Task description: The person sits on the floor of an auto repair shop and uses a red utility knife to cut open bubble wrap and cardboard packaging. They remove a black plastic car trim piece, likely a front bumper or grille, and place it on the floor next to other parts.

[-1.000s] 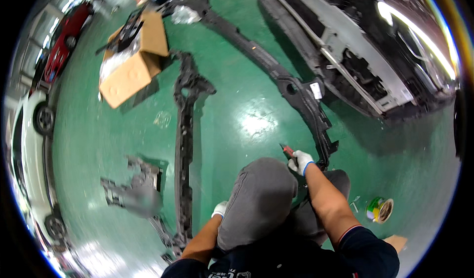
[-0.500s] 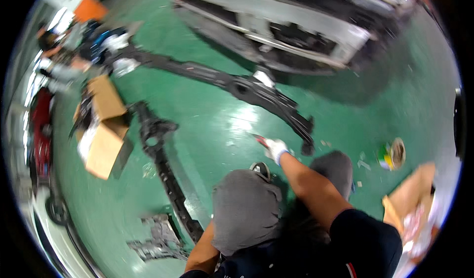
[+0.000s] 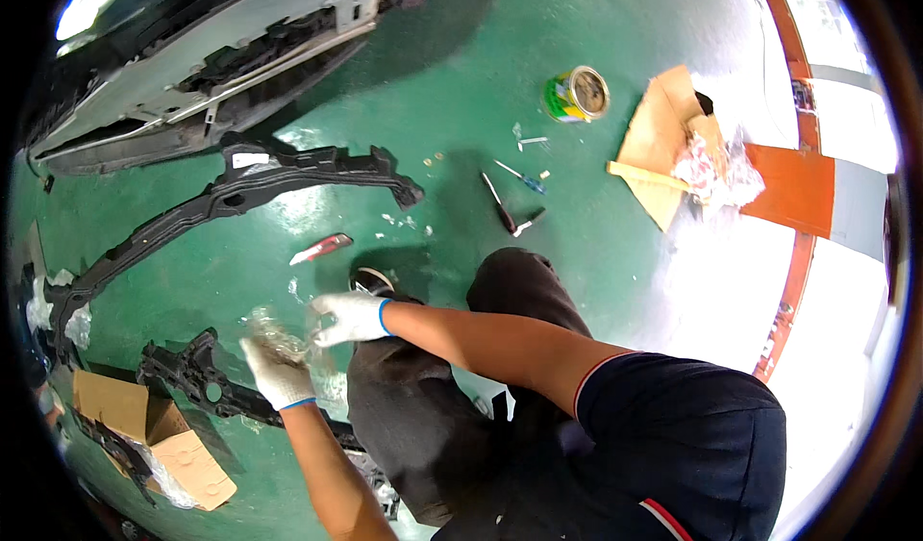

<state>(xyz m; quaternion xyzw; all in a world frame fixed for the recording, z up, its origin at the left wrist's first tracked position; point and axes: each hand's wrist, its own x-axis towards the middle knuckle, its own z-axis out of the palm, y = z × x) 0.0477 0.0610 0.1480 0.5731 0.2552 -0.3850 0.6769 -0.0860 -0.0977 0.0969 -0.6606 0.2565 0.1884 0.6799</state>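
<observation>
A crumpled piece of clear plastic film [image 3: 274, 331] is between my two hands, above the green floor. My left hand [image 3: 279, 376], in a white glove, is closed on it from below. My right hand [image 3: 352, 318], gloved as well, is curled with thumb and fingertips pinched at the film's right side; the fingertips are partly blurred. A red-handled utility knife [image 3: 323, 249] lies on the floor beyond my hands. Beneath and left of the film is a black plastic car panel [image 3: 216, 387] with a round hole.
A long black bumper beam [image 3: 221, 195] lies ahead, by a car's front end [image 3: 221, 60]. Screwdrivers [image 3: 498, 202] are scattered to the right. Farther off stand a tin can [image 3: 577, 95] and torn cardboard [image 3: 659, 142]. An opened cardboard box [image 3: 187, 459] sits at lower left.
My right hand has let go of the red knife, which now lies on the floor. Both hands have come together at the clear film. The view has swung to the right.
</observation>
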